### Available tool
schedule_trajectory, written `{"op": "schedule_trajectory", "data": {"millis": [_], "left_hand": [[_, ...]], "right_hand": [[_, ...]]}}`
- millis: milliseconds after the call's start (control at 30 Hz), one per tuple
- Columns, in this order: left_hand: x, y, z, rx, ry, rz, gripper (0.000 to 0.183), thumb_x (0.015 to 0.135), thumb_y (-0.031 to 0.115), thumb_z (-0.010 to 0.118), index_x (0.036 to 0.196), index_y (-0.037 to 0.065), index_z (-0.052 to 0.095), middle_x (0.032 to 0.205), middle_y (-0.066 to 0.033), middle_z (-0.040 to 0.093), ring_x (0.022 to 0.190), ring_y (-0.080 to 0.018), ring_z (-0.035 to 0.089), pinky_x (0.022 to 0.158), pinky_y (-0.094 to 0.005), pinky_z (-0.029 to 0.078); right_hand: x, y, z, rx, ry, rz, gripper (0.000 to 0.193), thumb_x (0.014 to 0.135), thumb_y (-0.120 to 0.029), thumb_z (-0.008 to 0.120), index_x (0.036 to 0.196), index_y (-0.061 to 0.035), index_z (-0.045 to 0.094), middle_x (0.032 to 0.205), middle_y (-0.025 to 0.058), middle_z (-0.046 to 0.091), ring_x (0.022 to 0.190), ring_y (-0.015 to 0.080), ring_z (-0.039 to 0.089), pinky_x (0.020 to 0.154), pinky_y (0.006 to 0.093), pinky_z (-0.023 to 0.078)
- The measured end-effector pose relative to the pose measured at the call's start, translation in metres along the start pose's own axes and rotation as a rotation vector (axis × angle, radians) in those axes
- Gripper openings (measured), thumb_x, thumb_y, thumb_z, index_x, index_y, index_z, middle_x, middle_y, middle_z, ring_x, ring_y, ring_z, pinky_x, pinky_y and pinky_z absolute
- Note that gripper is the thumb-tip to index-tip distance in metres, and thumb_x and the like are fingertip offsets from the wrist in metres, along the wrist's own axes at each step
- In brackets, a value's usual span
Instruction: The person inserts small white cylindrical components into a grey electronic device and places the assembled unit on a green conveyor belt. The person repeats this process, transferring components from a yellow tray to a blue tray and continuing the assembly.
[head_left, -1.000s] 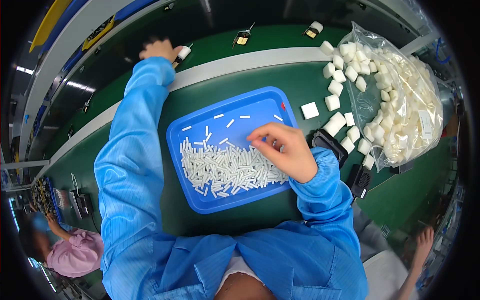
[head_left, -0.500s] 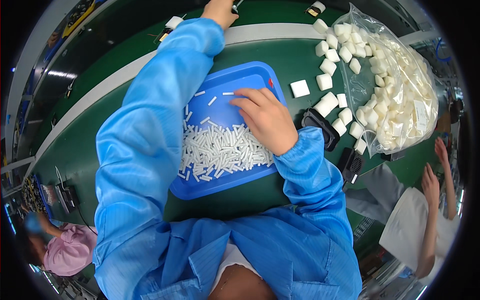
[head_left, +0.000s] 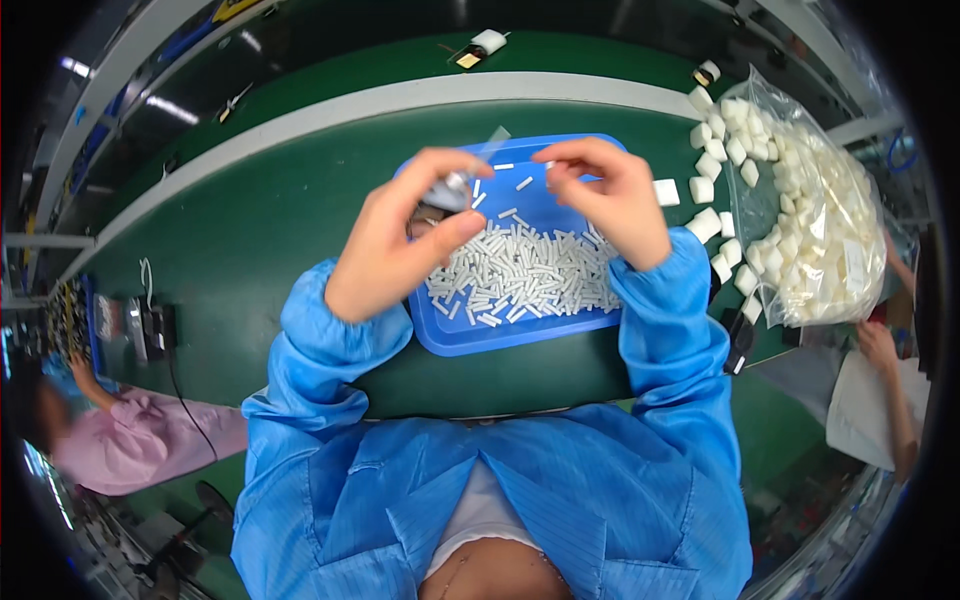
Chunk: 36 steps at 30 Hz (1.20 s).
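Observation:
My left hand [head_left: 385, 235] is raised at the left edge of a blue plastic tray [head_left: 455, 345], its fingers closed around a small part with a shiny grey-white and dark body [head_left: 450, 193]. A clear strip sticks up from it; motion blurs the details. Over the tray's right side, my right hand [head_left: 620, 205] is closed in a pinch, with what looks like a short white stick [head_left: 550, 169] at the fingertips. Many such white sticks [head_left: 525, 270] lie heaped in the tray below, a few scattered toward its far side.
To the right, a clear plastic bag [head_left: 825, 255] holds many white foam-like blocks, with loose ones [head_left: 702, 190] beside it. Beyond the pale rail [head_left: 380, 92], small assemblies with white blocks [head_left: 488, 42] rest on the green surface. Co-workers sit at both sides.
My left hand has come back from beyond the rail to the tray, now holding a small part. My right hand has lifted off the tray with its fingers pinched. The head view has shifted.

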<state>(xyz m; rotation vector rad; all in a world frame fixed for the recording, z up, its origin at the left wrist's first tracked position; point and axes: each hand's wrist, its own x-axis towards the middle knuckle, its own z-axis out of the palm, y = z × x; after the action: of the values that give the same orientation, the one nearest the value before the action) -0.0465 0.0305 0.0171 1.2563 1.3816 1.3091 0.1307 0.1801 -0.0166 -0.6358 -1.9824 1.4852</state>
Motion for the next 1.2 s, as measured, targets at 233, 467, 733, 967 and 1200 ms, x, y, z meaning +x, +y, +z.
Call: {"op": "schedule_trajectory", "data": {"millis": [233, 467, 733, 967, 1200], "left_hand": [[-0.023, 0.024, 0.012, 0.361, 0.083, 0.259, 0.02, 0.086, 0.01, 0.058, 0.103, 0.0, 0.058, 0.085, -0.0076, 0.059, 0.073, -0.0117, 0.057, 0.062, -0.023, 0.045], [-0.018, 0.021, 0.019, 0.447, 0.057, 0.313, 0.019, 0.083, 0.006, 0.06, 0.101, 0.0, 0.059, 0.088, -0.0118, 0.061, 0.077, -0.0194, 0.061, 0.064, -0.0271, 0.049], [-0.012, 0.018, 0.022, 0.512, -0.002, 0.32, 0.021, 0.081, 0.004, 0.062, 0.101, 0.0, 0.059, 0.088, -0.0126, 0.06, 0.075, -0.0224, 0.061, 0.064, -0.0281, 0.05], [-0.007, 0.012, 0.039, 0.638, 0.053, 0.38, 0.041, 0.07, 0.008, 0.074, 0.106, 0.003, 0.056, 0.095, -0.0128, 0.063, 0.079, -0.027, 0.064, 0.066, -0.031, 0.051], [0.001, -0.001, 0.052, 0.748, 0.122, 0.484, 0.046, 0.066, 0.013, 0.075, 0.106, 0.006, 0.054, 0.085, -0.0099, 0.063, 0.073, -0.0273, 0.062, 0.059, -0.0347, 0.05]], "right_hand": [[-0.028, -0.08, 0.012, 0.272, 0.013, -0.105, 0.017, 0.081, 0.001, 0.065, 0.098, 0.0045, 0.062, 0.095, 0.0105, 0.062, 0.085, 0.016, 0.062, 0.07, 0.0249, 0.053], [-0.035, -0.071, 0.003, 0.257, 0.068, -0.133, 0.017, 0.082, 0.0, 0.064, 0.098, 0.0047, 0.062, 0.096, 0.011, 0.061, 0.085, 0.0168, 0.063, 0.069, 0.0248, 0.053], [-0.036, -0.069, -0.003, 0.131, 0.086, -0.09, 0.012, 0.08, -0.001, 0.066, 0.092, 0.0023, 0.065, 0.091, 0.0094, 0.062, 0.08, 0.0152, 0.063, 0.066, 0.0235, 0.054], [-0.037, -0.055, 0.003, -0.178, 0.011, -0.219, 0.008, 0.078, -0.006, 0.068, 0.081, -0.0002, 0.064, 0.074, 0.0059, 0.064, 0.065, 0.0122, 0.061, 0.056, 0.0232, 0.05], [-0.044, -0.042, 0.004, -0.148, -0.051, 0.015, 0.007, 0.08, -0.004, 0.066, 0.078, 0.0021, 0.064, 0.067, 0.0068, 0.062, 0.063, 0.012, 0.059, 0.058, 0.0233, 0.046]]}}
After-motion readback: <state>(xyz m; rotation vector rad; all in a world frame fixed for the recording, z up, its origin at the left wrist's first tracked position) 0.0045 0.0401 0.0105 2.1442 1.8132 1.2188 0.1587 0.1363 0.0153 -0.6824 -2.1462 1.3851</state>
